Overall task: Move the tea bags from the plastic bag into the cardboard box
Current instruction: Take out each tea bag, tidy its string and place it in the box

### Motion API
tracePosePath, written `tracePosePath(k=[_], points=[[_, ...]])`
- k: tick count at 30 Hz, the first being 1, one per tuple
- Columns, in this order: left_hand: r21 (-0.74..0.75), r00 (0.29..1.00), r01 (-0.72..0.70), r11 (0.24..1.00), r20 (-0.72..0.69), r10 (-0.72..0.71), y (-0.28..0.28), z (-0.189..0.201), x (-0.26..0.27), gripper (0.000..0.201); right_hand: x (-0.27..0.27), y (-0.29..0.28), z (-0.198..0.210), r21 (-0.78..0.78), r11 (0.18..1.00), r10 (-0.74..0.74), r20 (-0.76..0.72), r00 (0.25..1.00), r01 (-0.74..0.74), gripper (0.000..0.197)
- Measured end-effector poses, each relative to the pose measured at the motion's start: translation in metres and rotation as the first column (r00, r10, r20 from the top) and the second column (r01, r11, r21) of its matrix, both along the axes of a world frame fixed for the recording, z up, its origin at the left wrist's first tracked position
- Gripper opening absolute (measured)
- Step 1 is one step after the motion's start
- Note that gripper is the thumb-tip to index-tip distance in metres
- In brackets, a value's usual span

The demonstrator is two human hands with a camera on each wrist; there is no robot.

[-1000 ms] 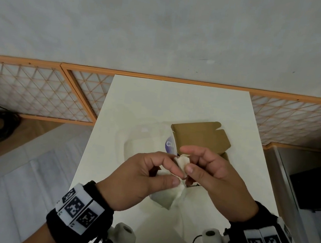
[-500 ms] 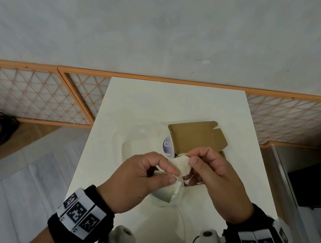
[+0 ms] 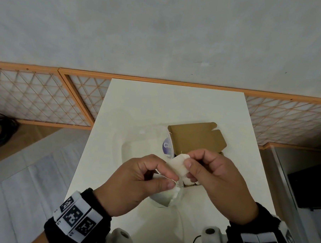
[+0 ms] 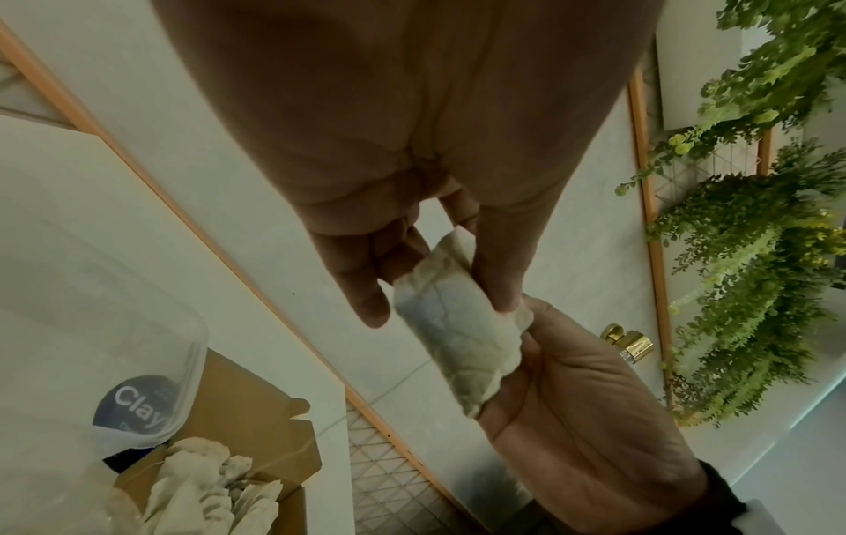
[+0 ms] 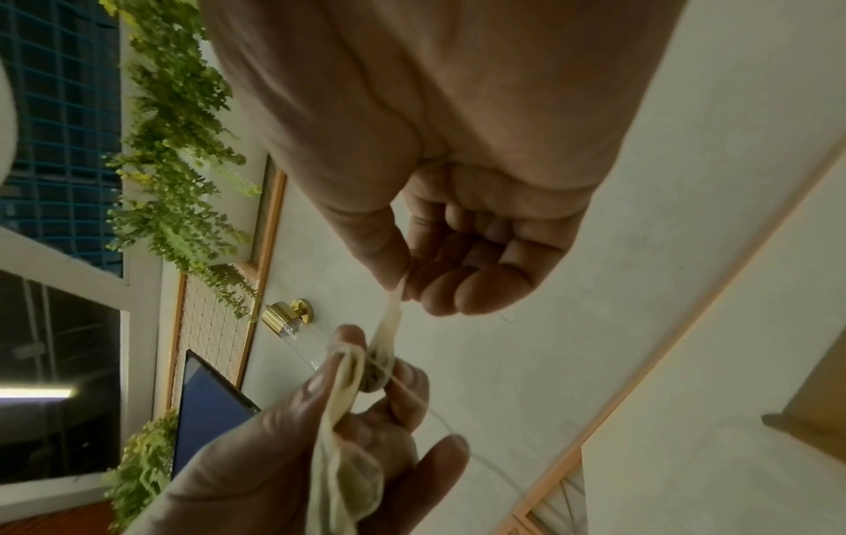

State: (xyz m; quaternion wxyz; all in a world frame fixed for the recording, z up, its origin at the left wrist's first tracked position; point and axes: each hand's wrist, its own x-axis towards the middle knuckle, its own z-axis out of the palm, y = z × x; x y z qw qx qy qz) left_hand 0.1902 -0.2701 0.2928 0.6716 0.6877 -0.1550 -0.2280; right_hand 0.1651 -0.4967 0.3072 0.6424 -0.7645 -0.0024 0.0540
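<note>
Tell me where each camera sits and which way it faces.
Head: worn on the head, looking down at both hands above the table.
Left wrist: looks along the left hand at the tea bag.
Right wrist: looks along the right hand toward the left fingers.
All three share the tea bag pinched by both hands.

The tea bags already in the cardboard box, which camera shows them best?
The left wrist view: crumpled tea bags fill the open cardboard box at lower left. In the head view the hands hide nearly all of them; the right wrist view shows none.
</note>
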Motion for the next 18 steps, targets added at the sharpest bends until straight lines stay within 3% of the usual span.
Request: tracePosePath(k=[5, 12, 15, 18], points=[[0.029, 1.0, 0.01, 1.0, 0.012, -0.01, -0.002, 0.005, 0.001, 0.013, 0.001, -0.01, 0.018, -0.14, 0.99, -0.01, 0.09, 0.996, 0.022, 0.017], [0.178, 0.996, -0.039, 0.983, 0.082, 0.024, -0.004, 0.003, 0.004, 0.02, 0.007, -0.029, 0.031, -0.242, 0.963, -0.076, 0.167, 0.983, 0.115, 0.011], [0.233, 0.986, -0.061, 0.971, 0.164, 0.023, -0.009, 0.004, 0.004, 0.023, 0.008, -0.033, 0.036, -0.318, 0.944, -0.033, 0.168, 0.985, 0.086, 0.013], [0.174, 0.981, -0.059, 0.983, 0.193, 0.025, -0.015, 0.014, 0.007, 0.018, 0.008, -0.032, 0.041, -0.407, 0.913, 0.043, 0.177, 0.983, 0.033, 0.012]])
